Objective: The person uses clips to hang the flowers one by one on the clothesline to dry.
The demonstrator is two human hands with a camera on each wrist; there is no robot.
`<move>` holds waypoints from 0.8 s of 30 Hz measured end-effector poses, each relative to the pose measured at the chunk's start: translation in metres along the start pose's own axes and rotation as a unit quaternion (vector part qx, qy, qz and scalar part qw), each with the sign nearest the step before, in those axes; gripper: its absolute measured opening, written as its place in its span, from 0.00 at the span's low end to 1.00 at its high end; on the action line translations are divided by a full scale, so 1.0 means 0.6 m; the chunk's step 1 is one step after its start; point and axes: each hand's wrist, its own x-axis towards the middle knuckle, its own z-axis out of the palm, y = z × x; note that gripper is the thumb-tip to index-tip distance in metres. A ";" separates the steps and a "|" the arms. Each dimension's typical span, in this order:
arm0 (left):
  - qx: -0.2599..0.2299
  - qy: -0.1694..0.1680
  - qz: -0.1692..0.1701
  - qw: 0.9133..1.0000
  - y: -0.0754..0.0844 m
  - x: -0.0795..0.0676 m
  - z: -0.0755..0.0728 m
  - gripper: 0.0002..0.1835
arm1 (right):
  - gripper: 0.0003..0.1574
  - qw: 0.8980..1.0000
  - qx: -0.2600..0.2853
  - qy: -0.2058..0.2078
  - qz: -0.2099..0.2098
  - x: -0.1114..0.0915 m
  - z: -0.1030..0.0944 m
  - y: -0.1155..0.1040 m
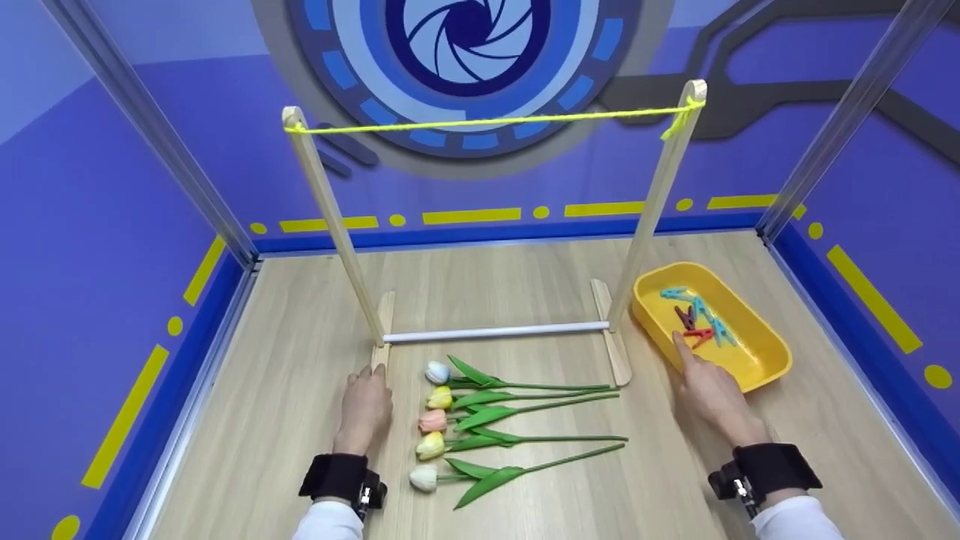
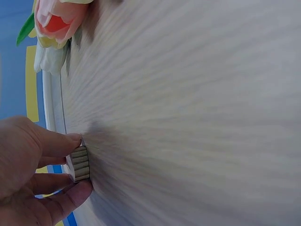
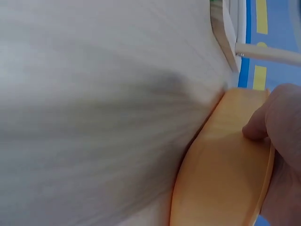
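Observation:
My left hand (image 1: 366,405) pinches the front end of the stand's left wooden foot (image 2: 81,164) between thumb and fingers, low over the table. The stand has two wooden posts (image 1: 649,210), a white crossbar (image 1: 495,332) at the bottom and a yellow string (image 1: 480,122) tied between the tops. My right hand (image 1: 712,390) grips the near left rim of a yellow plastic basin (image 1: 765,352). In the right wrist view, its thumb (image 3: 256,127) presses the basin's outer wall; the other fingers are mostly hidden. Several small clothespins (image 1: 701,336), blue, red and dark, lie inside the basin.
Several artificial tulips (image 1: 432,421) lie in a row between my hands, heads to the left and green stems to the right. Blue and purple printed panels (image 1: 97,285) wall the table (image 1: 300,300) at left, back and right, with metal posts at the corners.

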 end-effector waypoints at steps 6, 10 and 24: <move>-0.002 0.001 0.003 1.000 -0.001 0.000 0.001 0.18 | 0.46 0.999 0.028 -0.010 0.037 0.001 0.003 -0.029; 0.001 -0.003 0.002 1.000 0.000 0.002 -0.002 0.19 | 0.46 0.997 0.039 -0.023 0.060 0.004 0.006 -0.046; -0.011 -0.003 -0.007 1.000 0.001 0.000 -0.002 0.21 | 0.45 0.994 0.078 -0.013 0.071 0.009 0.019 -0.094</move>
